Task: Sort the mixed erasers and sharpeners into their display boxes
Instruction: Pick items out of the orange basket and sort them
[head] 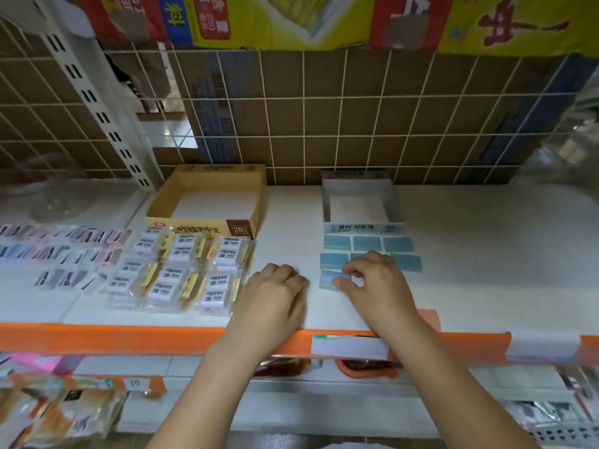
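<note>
Just seven blue erasers point(368, 243) visible, two display boxes point(207, 202)

Right hand point(372, 280) covers middle of blue eraser point(332, 280) group near shelf point(291, 215) front edge; eraser count beneath unreadable. Left hand point(275, 293) fingertips curled under, contents if any hidden. Small packets point(64, 251) toward shelf left edge blurred, cut by frame; type unclear. Clear bags at shelf back left and back right corners smeared, contents unreadable. White display box point(363, 205) floor print too faint. Lower shelf goods blurred, partly behind forearms.
</note>
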Demonstrator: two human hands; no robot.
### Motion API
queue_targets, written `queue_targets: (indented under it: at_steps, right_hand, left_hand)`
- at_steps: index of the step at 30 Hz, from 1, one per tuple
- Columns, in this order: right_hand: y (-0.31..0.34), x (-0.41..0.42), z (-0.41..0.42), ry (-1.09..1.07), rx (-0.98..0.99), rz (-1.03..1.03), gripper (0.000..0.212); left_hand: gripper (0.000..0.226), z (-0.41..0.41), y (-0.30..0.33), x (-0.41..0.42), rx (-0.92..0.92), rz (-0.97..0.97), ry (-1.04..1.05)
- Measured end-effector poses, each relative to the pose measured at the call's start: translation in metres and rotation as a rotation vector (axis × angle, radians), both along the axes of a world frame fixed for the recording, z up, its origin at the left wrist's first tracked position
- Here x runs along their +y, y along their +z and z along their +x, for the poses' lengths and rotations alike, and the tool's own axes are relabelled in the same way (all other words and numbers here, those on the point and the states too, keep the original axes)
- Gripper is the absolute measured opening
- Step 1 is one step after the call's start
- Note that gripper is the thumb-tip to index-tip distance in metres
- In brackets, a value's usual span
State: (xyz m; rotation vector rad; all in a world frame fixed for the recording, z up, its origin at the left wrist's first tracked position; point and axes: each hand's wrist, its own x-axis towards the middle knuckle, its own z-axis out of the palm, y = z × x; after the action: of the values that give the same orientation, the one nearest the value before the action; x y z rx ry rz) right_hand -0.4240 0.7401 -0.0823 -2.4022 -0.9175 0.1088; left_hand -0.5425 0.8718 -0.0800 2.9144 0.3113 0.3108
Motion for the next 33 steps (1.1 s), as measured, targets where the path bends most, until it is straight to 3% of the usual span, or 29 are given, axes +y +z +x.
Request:
queue_targets:
  at_steps: [5,12,20,33]
  right_hand:
    - [0.004,0.002,-0.004,0.016,-0.081,0.058,0.021]
    - [0.032,0.038,-0.033,0.224,-0.181,0.196,0.023]
    - [0.039,0.129,-0.119,0.489,-0.226,0.265,0.033]
    - [0.040,0.309,-0.273,0.651,-0.187,0.126,0.042]
  left_hand:
    - [0.035,-0.004,0.008,0.000,-0.027,-0.022,-0.008]
    - [0.035,-0.043,0.048,0.029,-0.181,0.041,0.116]
    - [0.035,-0.152,0.054,0.086,-0.287,0.083,0.328]
    - [0.045,-0.343,0.051,0.247,-0.207,0.083,0.599]
